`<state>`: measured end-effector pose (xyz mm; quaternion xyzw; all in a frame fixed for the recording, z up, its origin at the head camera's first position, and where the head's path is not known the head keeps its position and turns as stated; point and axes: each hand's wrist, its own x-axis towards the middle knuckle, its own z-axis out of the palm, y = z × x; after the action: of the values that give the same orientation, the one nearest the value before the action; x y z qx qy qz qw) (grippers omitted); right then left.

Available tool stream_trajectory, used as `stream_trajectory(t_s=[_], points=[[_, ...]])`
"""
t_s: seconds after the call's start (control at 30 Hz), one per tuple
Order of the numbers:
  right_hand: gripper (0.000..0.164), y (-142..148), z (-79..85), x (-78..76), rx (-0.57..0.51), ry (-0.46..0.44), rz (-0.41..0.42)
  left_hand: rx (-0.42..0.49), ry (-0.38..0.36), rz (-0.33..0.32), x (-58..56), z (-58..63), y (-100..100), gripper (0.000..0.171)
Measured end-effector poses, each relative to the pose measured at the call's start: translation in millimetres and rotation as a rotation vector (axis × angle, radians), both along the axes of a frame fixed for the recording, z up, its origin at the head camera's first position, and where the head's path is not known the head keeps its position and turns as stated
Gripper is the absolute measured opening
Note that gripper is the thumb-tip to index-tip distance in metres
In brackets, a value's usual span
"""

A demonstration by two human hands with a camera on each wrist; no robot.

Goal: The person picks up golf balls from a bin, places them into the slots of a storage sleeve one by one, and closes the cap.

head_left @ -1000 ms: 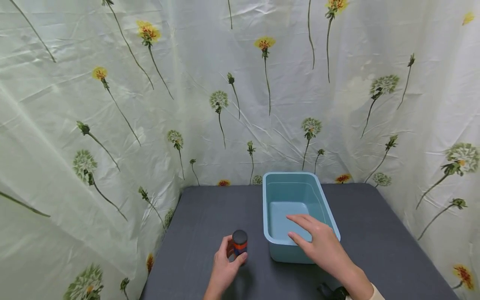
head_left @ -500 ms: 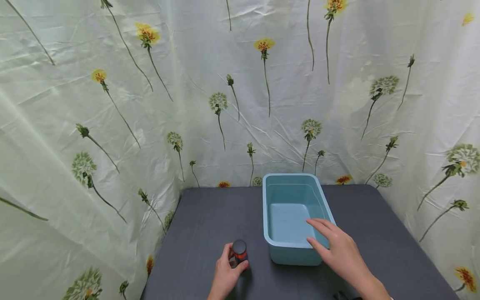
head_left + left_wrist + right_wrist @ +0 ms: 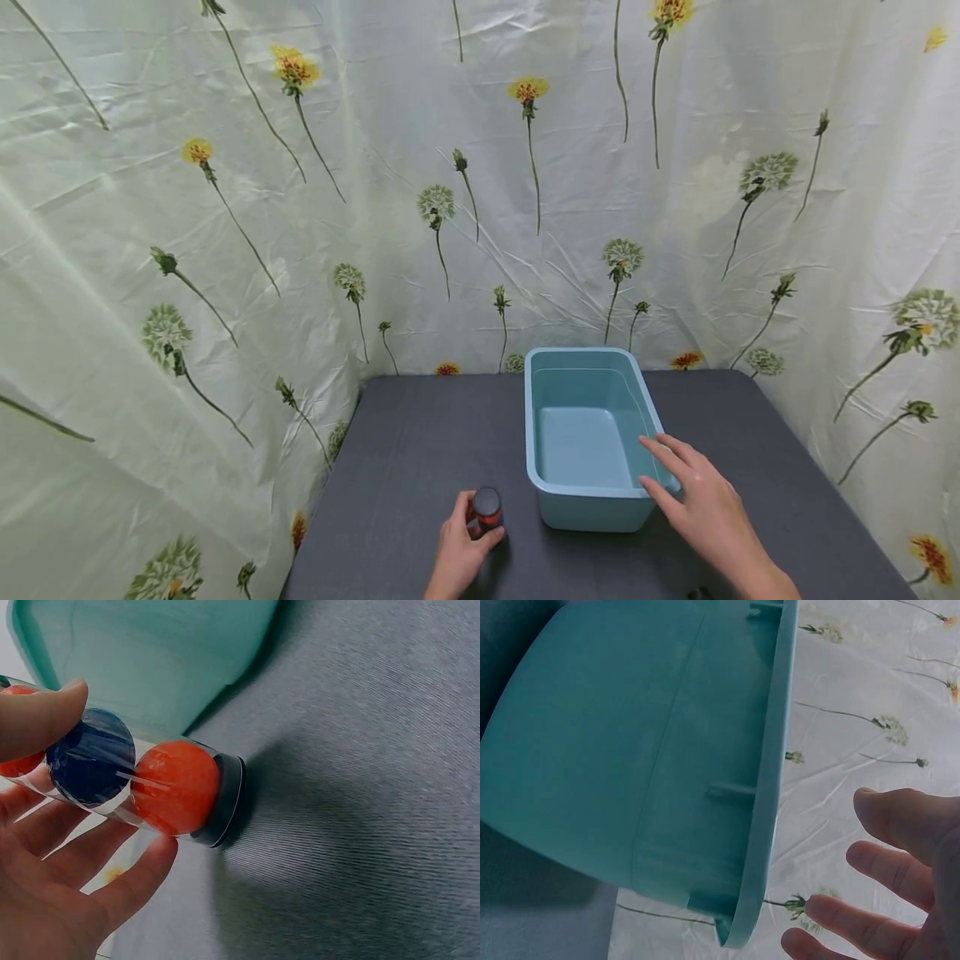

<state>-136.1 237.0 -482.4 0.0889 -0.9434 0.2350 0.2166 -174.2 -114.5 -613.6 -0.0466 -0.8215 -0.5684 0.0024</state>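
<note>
My left hand (image 3: 459, 552) grips a clear tube with a black lid (image 3: 487, 500), held upright left of the blue plastic bin (image 3: 592, 508). In the left wrist view, orange balls (image 3: 176, 787) and a dark blue ball (image 3: 91, 757) show through the tube's wall. Its dark end cap (image 3: 229, 801) is close over the tabletop, and the thumb lies across the side. Over the bin's front right corner, my right hand (image 3: 708, 512) is spread with nothing in it. The right wrist view has its fingers beside the bin's rim (image 3: 769, 787).
A dark grey tabletop (image 3: 420, 442) lies under the bin. White fabric printed with dandelions (image 3: 450, 125) hangs behind and at both sides. A small black object (image 3: 700, 593) is partly visible at the bottom edge, by the right wrist.
The left hand has lowered the tube toward the tabletop and shifted slightly right. My right hand has moved rightward, from over the bin to its front right corner. The bin stays in place.
</note>
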Motion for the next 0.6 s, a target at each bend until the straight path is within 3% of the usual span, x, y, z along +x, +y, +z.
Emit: stream_trajectory(t_s=[0.37, 0.6], points=[[0.062, 7, 0.5, -3.3, 0.034, -0.066, -0.007, 0.002, -0.02, 0.003, -2.5, -8.4, 0, 0.053], [0.065, 12, 1.7, -3.9, 0.061, -0.018, 0.002, -0.016, -0.013, -0.008, -4.1, -2.9, -7, 0.06]])
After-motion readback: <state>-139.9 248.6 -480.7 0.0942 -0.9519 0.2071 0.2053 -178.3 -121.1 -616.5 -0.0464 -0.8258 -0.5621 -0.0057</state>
